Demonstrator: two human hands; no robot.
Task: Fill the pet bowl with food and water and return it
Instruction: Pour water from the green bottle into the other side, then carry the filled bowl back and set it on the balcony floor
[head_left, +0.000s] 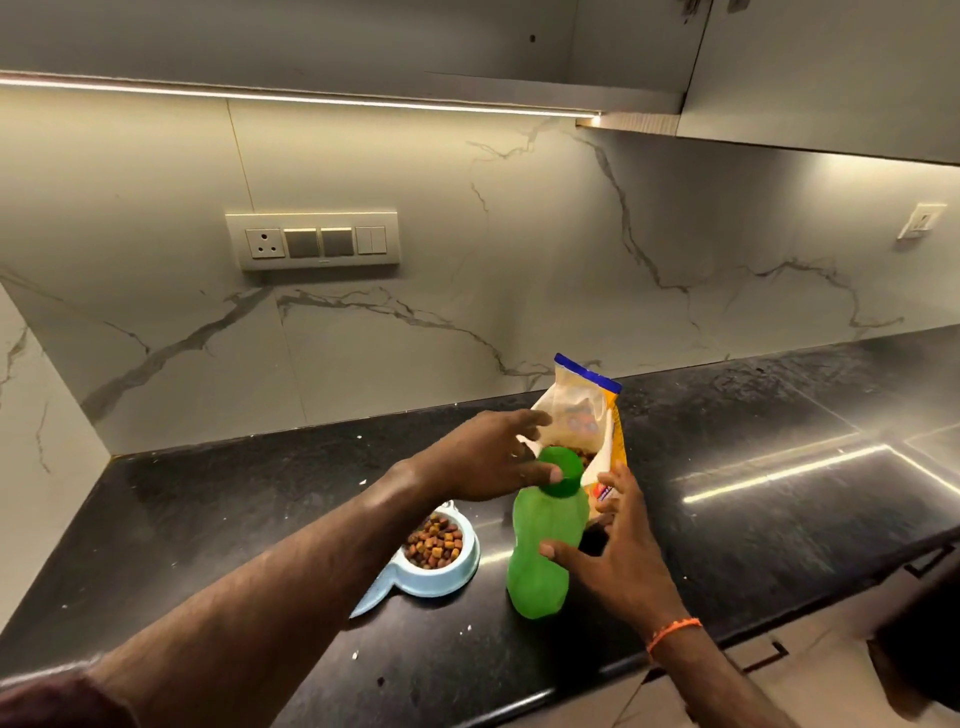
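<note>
The upright green bottle (543, 551) stands between both hands, left hand (493, 457) fingers spread at its cap (561, 470), right hand (613, 556) spread against its body.

A black stone countertop (753, 467) meets a white marble-veined backsplash (467, 234) bearing a switch panel (313, 240), lit by a light strip (311, 98) under overhead cabinets (805, 67).

Both hands (491, 457) (615, 564) at green bottle (540, 561)
</note>
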